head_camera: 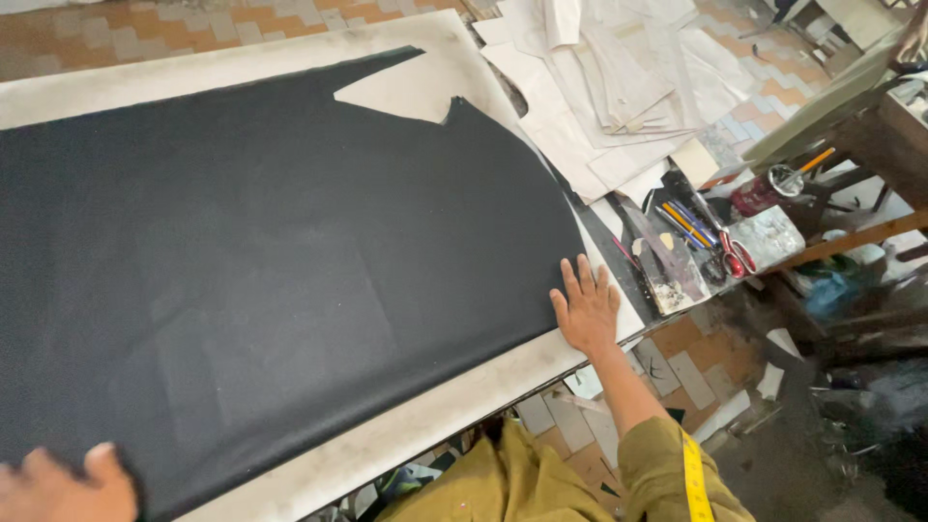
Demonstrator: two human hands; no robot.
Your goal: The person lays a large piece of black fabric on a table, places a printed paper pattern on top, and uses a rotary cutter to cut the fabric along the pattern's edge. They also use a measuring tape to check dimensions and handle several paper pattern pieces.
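Black cloth [271, 251] spread flat along the table [435, 425], long axis left to right. Right hand [586, 311] pressed open on its edge; left hand [63, 486] flat on the near corner.

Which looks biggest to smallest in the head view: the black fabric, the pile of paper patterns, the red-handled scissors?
1. black fabric, covering most of the table
2. pile of paper patterns
3. red-handled scissors, clearly smallest, though farther from the camera
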